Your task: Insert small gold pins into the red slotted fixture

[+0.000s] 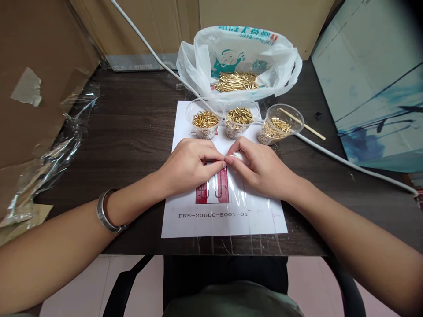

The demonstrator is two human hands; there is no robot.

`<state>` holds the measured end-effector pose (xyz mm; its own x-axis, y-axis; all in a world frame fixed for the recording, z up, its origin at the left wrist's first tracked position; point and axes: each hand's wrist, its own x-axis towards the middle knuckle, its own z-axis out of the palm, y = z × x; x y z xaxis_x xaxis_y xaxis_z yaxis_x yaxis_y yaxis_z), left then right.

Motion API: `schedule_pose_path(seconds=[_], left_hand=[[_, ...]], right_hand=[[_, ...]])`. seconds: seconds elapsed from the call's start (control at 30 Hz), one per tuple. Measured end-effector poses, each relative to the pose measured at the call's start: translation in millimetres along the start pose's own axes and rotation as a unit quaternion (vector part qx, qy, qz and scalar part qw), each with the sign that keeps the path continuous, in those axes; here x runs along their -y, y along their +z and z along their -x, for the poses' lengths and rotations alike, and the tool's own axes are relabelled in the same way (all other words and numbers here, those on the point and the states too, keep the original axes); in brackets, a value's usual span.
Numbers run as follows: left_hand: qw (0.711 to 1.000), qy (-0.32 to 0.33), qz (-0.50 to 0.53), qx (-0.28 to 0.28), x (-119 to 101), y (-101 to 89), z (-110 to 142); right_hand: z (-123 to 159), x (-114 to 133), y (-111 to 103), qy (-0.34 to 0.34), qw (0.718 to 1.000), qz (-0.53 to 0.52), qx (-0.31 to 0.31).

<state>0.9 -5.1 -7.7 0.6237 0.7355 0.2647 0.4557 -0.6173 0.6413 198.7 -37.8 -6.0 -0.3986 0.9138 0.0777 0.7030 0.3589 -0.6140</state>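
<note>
Dark wood-grain desk [132, 119], cardboard [264, 13] up behind it. My L hand [188, 165] has thumb & index drawn to a narrow pinch; can't tell what, if anything, is btwn the tips. My R hand [264, 167] is closed on a crumpled white bit [240, 156], its fingertips meeting the L ones over the sheet [264, 220], which has a red-edged pic & "DRS-206DC-E001-01" on it.

Just beyond: left cup [205, 133], middle cup [234, 132] and right cup [269, 138], each w/ a good qty of small gold-coloured pcs. Farther back, the open plastic bag [280, 70] has a pile of longer gold-coloured pins [236, 82], loose. Pale stick [313, 130] by the right cup, white cable [346, 162] past it.

Progress, my est.: a fair amt is in the cups, the bag's pile looks unhandled, & whatever's at my fingertips is unfinished. Exact share done vs. left: can't tell.
</note>
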Motion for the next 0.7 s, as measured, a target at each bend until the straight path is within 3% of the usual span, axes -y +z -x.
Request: schedule_pose_path(seconds=[0.2,0.7], left_hand=[[1.0,0.008,-0.002,0.0,-0.1,-0.1,0.2],[1.0,0.006,-0.005,-0.001,0.2,0.7,0.9]], right_hand=[[0.8,2.0,1.7,0.023,1.0,-0.001,-0.008],[1.3,1.9,-1.5,-0.004,0.998,0.058,0.019]])
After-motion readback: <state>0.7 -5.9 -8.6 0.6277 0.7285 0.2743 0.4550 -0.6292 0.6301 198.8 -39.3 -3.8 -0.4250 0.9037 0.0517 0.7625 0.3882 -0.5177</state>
